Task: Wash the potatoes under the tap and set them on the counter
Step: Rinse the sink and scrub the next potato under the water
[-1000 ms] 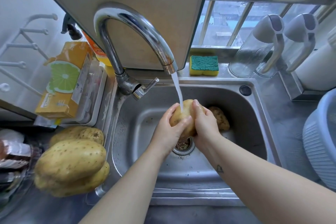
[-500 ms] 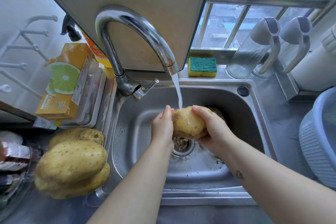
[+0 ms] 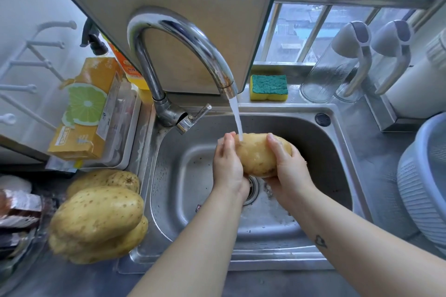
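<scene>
Potato (image 3: 259, 155) lies crosswise under tap (image 3: 183, 36), left hand (image 3: 226, 166) pressing, right hand (image 3: 288, 167) clasping it.

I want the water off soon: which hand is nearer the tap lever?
Left. The left hand sits just below and right of the tap lever, against one end of the potato; the right hand holds the other end, farther right.

Potato pile (image 3: 96, 214) on counter (image 3: 72, 279), left of sink (image 3: 188, 176)
</scene>
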`<act>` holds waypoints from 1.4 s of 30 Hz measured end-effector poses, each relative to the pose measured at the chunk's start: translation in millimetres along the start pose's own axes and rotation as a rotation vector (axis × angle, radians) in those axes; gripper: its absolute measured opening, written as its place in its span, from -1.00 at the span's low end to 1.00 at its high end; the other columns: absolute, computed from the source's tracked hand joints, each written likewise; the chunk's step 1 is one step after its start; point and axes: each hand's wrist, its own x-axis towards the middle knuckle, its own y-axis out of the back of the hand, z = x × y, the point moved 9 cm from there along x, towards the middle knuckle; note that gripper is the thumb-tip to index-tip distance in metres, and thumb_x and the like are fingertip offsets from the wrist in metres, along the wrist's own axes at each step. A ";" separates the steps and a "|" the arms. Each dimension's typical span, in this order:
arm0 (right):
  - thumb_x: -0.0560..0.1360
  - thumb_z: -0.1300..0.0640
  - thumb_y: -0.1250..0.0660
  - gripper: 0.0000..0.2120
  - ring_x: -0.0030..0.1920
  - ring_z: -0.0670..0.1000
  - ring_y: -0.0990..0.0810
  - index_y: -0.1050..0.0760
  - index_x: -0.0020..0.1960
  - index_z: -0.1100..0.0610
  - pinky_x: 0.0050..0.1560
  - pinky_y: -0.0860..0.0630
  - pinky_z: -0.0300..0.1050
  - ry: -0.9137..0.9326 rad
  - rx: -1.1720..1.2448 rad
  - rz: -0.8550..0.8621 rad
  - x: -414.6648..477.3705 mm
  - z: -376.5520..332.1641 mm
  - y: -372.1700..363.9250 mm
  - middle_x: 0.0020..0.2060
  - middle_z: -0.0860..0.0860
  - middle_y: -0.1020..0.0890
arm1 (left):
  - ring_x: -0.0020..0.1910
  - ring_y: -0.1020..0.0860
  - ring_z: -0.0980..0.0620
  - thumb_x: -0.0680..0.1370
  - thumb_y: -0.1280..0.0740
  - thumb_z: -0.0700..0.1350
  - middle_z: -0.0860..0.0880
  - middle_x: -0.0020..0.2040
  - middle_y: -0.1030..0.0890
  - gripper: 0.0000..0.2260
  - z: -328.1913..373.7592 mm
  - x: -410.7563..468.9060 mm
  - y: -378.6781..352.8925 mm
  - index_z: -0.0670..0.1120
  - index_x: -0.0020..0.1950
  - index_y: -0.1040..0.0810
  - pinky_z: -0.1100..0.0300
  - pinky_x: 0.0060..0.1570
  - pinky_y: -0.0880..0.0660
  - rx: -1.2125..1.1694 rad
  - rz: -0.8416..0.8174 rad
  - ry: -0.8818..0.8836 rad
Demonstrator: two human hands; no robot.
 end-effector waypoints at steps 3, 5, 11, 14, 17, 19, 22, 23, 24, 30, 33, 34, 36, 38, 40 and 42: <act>0.52 0.01 -0.35 -0.69 0.05 0.15 -0.65 -0.48 0.21 0.11 -0.09 -0.63 0.04 -0.100 0.092 -0.023 0.0 10.1 1.2 0.08 0.15 -0.62 | 0.23 -0.51 -0.08 0.62 -0.21 -0.08 -0.12 0.28 -0.49 -0.77 6.4 -6.3 -8.1 0.02 0.28 -0.39 -0.08 0.27 -0.45 0.104 -0.195 -0.113; 0.53 0.01 -0.34 -0.74 0.03 0.16 -0.65 -0.51 0.17 0.10 -0.05 -0.63 0.09 -0.153 0.150 -0.067 -1.4 16.4 -2.4 0.10 0.18 -0.63 | 0.17 -0.52 0.00 0.58 -0.29 -0.12 -0.06 0.23 -0.49 -0.71 8.4 -14.4 -12.7 0.09 0.27 -0.35 0.04 0.20 -0.49 0.219 -0.299 -0.191; 0.51 0.04 -0.35 -0.76 0.04 0.10 -0.63 -0.51 0.15 0.09 -0.14 -0.65 0.03 -0.081 -0.022 -0.182 -4.5 7.2 -10.8 0.06 0.12 -0.61 | -0.07 -0.51 -0.06 0.50 -0.39 -0.11 -0.08 -0.06 -0.56 -0.91 16.1 -5.2 6.6 0.02 -0.05 -0.51 -0.10 0.03 -0.52 0.038 -0.001 -0.122; 0.38 -0.04 -0.41 -0.61 0.11 0.17 -0.63 -0.53 0.16 0.07 -0.02 -0.63 0.16 -0.258 -0.096 -0.303 -8.2 14.1 -11.8 0.15 0.16 -0.60 | -0.05 -0.54 -0.07 0.61 -0.24 -0.08 -0.11 -0.06 -0.59 -0.89 25.3 -2.9 7.7 -0.03 -0.05 -0.54 -0.10 0.10 -0.52 0.068 0.016 -0.147; 0.36 -0.20 -0.42 -0.45 0.04 0.22 -0.66 -0.50 0.19 0.14 -0.03 -0.63 0.21 -0.531 -0.056 -0.271 -12.8 24.8 -5.1 0.11 0.24 -0.61 | -0.02 -0.55 -0.01 0.65 -0.14 -0.06 -0.08 -0.01 -0.60 -0.80 29.2 -7.5 2.0 0.01 -0.04 -0.55 0.03 0.07 -0.52 0.177 -0.079 -0.232; 0.41 -0.25 -0.38 -0.43 -0.04 0.21 -0.67 -0.48 0.21 0.16 -0.18 -0.66 0.17 -0.585 -0.053 -0.222 -11.9 27.4 -1.4 0.08 0.25 -0.61 | 0.07 -0.55 0.07 0.60 -0.23 -0.01 -0.02 0.09 -0.58 -0.91 26.2 -11.2 -3.6 0.07 0.04 -0.52 0.13 0.13 -0.49 0.266 -0.185 -0.263; 0.43 -0.22 -0.39 -0.44 -0.01 0.22 -0.65 -0.44 0.24 0.15 -0.23 -0.66 0.16 -0.509 -0.077 -0.152 -5.5 26.1 2.8 0.14 0.26 -0.57 | 0.10 -0.53 0.14 0.39 -0.38 0.05 0.08 0.13 -0.53 -0.64 19.8 -15.9 -8.7 0.16 0.16 -0.42 0.21 0.11 -0.47 0.398 -0.324 -0.273; 0.43 -0.20 -0.39 -0.48 -0.01 0.22 -0.64 -0.45 0.20 0.14 -0.20 -0.65 0.16 -0.466 -0.086 -0.135 -5.6 23.9 3.4 0.13 0.25 -0.56 | 0.09 -0.53 0.14 0.35 -0.40 0.04 0.09 0.12 -0.53 -0.58 20.5 -16.0 -8.8 0.17 0.18 -0.40 0.20 0.11 -0.49 0.392 -0.329 -0.271; 0.45 -0.18 -0.39 -0.56 -0.02 0.21 -0.64 -0.47 0.14 0.13 -0.17 -0.64 0.17 -0.416 -0.094 -0.124 -5.9 21.1 3.3 0.11 0.24 -0.56 | 0.08 -0.54 0.13 0.34 -0.42 0.04 0.09 0.11 -0.53 -0.57 21.3 -15.8 -8.3 0.17 0.18 -0.40 0.18 0.11 -0.50 0.376 -0.317 -0.265; 0.51 -0.07 -0.35 -0.72 0.01 0.15 -0.64 -0.55 0.08 0.11 -0.07 -0.64 0.21 -0.106 -0.194 -0.080 -10.1 2.4 2.0 0.03 0.14 -0.61 | -0.05 -0.59 -0.01 0.54 -0.34 -0.02 -0.01 -0.05 -0.64 -0.86 19.9 -4.5 1.1 -0.01 0.06 -0.57 0.04 0.05 -0.55 0.253 -0.004 -0.156; 0.47 -0.02 -0.40 -0.75 0.05 0.07 -0.63 -0.56 0.11 0.05 0.08 -0.61 0.11 0.186 -0.396 -0.085 -12.9 -20.7 5.8 -0.01 0.03 -0.64 | -0.07 -0.61 -0.13 0.52 -0.25 0.11 -0.14 -0.01 -0.66 -0.70 -0.8 -2.2 7.8 -0.08 0.03 -0.58 -0.09 0.08 -0.55 0.150 0.056 0.149; 0.45 -0.02 -0.44 -0.72 0.03 0.02 -0.63 -0.56 0.12 0.02 0.08 -0.60 0.06 0.298 -0.476 -0.115 -15.9 -29.2 5.0 -0.03 -0.03 -0.64 | -0.07 -0.60 -0.16 0.53 -0.23 0.14 -0.18 -0.01 -0.65 -0.67 -7.5 -6.0 6.1 -0.09 0.03 -0.56 -0.10 0.05 -0.55 0.103 0.037 0.265; 0.35 -0.09 -0.50 -0.61 -0.03 -0.07 -0.62 -0.54 0.13 -0.05 0.04 -0.60 -0.04 0.441 -0.577 -0.190 -21.0 -39.7 2.4 -0.06 -0.11 -0.62 | 0.00 -0.59 -0.23 0.55 -0.18 0.22 -0.25 0.06 -0.61 -0.57 -15.9 -14.6 -0.1 -0.11 0.12 -0.52 -0.17 0.00 -0.54 0.024 -0.036 0.439; 0.26 -0.20 -0.44 -0.51 -0.04 -0.09 -0.62 -0.51 0.15 -0.10 0.02 -0.59 -0.10 0.492 -0.607 -0.236 -22.2 -43.8 1.2 -0.04 -0.13 -0.61 | 0.04 -0.57 -0.29 0.55 -0.18 0.26 -0.30 0.08 -0.59 -0.52 -15.3 -22.6 -8.3 -0.14 0.15 -0.49 -0.24 -0.05 -0.53 -0.026 -0.114 0.476; 0.29 -0.20 -0.44 -0.44 0.03 -0.06 -0.61 -0.46 0.25 -0.08 0.06 -0.58 -0.08 0.462 -0.618 -0.232 -16.1 -42.2 2.0 0.05 -0.08 -0.58 | 0.01 -0.59 -0.26 0.55 -0.22 0.20 -0.29 0.06 -0.60 -0.56 -9.9 -22.5 -11.1 -0.15 0.15 -0.49 -0.21 -0.08 -0.55 -0.030 -0.145 0.394; 0.41 -0.08 -0.47 -0.47 0.11 0.00 -0.59 -0.43 0.32 -0.02 0.10 -0.60 0.03 0.295 -0.523 -0.227 -7.6 -31.4 3.8 0.15 0.01 -0.56 | -0.05 -0.60 -0.19 0.56 -0.25 0.11 -0.26 0.06 -0.61 -0.62 -2.3 -18.7 -7.5 -0.16 0.20 -0.48 -0.14 -0.06 -0.56 0.004 -0.134 0.260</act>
